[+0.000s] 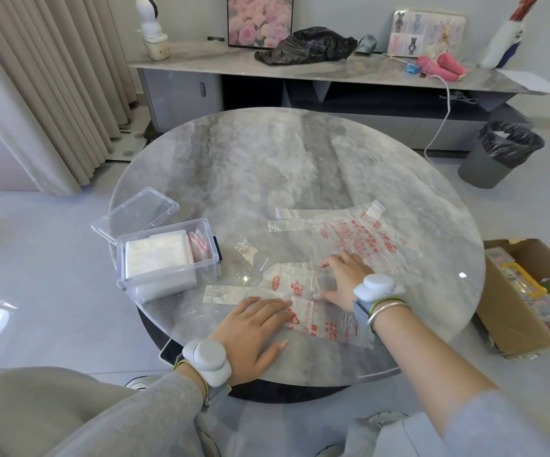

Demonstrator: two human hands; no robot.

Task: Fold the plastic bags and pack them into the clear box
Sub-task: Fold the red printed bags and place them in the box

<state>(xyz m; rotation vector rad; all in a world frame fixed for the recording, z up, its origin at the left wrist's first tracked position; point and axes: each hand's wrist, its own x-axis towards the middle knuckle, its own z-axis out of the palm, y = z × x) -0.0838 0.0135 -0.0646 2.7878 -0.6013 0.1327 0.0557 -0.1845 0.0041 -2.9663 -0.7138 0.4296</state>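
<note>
The round table (283, 159) lies under both palms and gives a hard, flat bed, which I judge is why the folding is done here and not in the air.

The plastic bag (300, 285) being worked is pinned between the hands and the tabletop. It is thin, see-through and crinkled, printed with red characters. One handle strip trails out beyond the left fingertips, and a creased band already runs lengthwise between the two hands.

A second bag (356, 232) of the same print lies spread out just past the right fingers, waiting its turn.

The clear box (163, 228) stands well to the outside of the left hand, within reach, with its lid (138, 211) thrown back. A white stack (156, 255) fills most of it, and a small red-printed folded packet (198, 247) stands upright beside the stack.

The left hand (254, 328) lies flat with fingers straight, grasping nothing, pressing the near edge down. The right hand (346, 278) is likewise spread and unclenched. It weighs on the far part, seemingly to push out air and hold the crease.
</note>
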